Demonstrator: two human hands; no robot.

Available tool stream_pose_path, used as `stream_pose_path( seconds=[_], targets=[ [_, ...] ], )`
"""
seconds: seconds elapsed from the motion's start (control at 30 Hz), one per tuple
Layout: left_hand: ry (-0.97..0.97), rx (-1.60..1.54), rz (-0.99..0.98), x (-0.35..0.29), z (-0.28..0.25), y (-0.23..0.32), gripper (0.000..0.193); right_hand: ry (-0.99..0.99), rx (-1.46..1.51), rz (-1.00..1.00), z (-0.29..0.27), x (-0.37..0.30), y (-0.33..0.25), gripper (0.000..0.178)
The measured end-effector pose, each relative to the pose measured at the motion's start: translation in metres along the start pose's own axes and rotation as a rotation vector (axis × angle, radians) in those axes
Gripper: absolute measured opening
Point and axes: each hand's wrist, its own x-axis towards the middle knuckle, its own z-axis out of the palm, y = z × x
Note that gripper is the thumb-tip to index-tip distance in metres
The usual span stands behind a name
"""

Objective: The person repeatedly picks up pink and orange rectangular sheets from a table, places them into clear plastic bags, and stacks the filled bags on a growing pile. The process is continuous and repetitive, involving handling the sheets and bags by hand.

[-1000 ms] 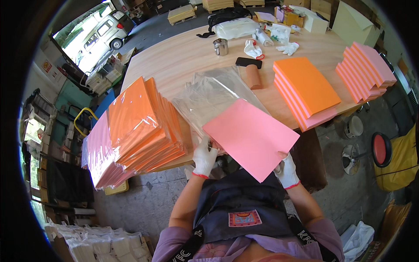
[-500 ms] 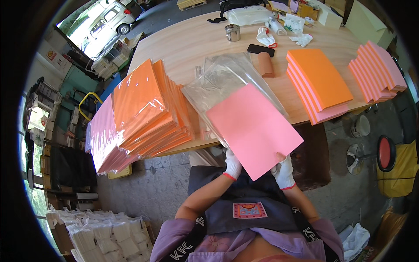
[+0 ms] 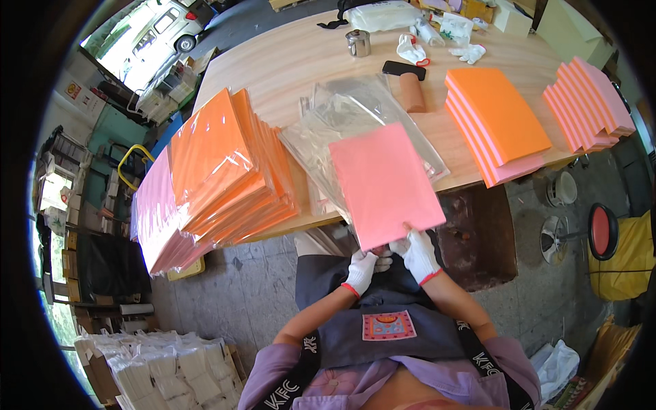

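Note:
A flat pink sheet pack (image 3: 386, 182) is held over the near edge of the wooden table (image 3: 301, 65). My right hand (image 3: 418, 253), in a white glove, grips its near edge. My left hand (image 3: 363, 270), also gloved, is at the same near edge just left of the right, fingers curled under the sheet. Clear plastic bags (image 3: 355, 113) lie on the table under and behind the sheet.
A slanting pile of bagged orange and pink packs (image 3: 212, 174) fills the table's left end. Two stacks of orange-pink sheets (image 3: 495, 123) (image 3: 591, 102) sit at right. A metal cup (image 3: 358, 42), phone, tape roll and spare gloves lie farther back. A red stool (image 3: 601, 232) stands right.
Both hands have come together at the sheet's near edge, the left moving right from the left corner. The pink sheet has turned more upright, lengthwise toward me.

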Motion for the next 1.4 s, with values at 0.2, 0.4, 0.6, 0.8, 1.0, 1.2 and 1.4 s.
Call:
stream_pose_path(
  seconds=[0.2,0.4,0.6,0.8,1.0,1.2,1.4],
  targets=[
    [-0.015,0.053,-0.072,0.003,-0.005,0.015,0.014,-0.232,0.369,-0.052,0.029,0.031,-0.016,0.037],
    [-0.062,0.121,-0.156,-0.012,-0.01,0.05,0.04,-0.397,0.183,0.186,0.005,0.003,-0.003,0.046],
    [0.087,0.323,0.106,-0.023,-0.032,0.064,0.026,-0.606,-1.031,-0.539,0.048,-0.025,-0.06,0.022],
    [0.054,0.337,0.0,-0.023,-0.045,0.072,0.028,-0.56,-2.045,-1.207,0.068,0.048,-0.11,0.04],
    [0.075,0.253,-0.078,-0.028,-0.058,0.073,0.026,-0.632,-2.044,-1.283,0.068,0.0,-0.037,0.019],
    [0.053,0.174,-0.05,-0.034,-0.054,0.074,0.019,-0.632,-2.039,-1.145,0.073,-0.016,0.015,0.021],
    [0.1,0.291,0.019,-0.036,-0.049,0.075,0.024,-0.923,-1.332,-0.637,0.056,-0.026,-0.032,0.013]
  ],
)
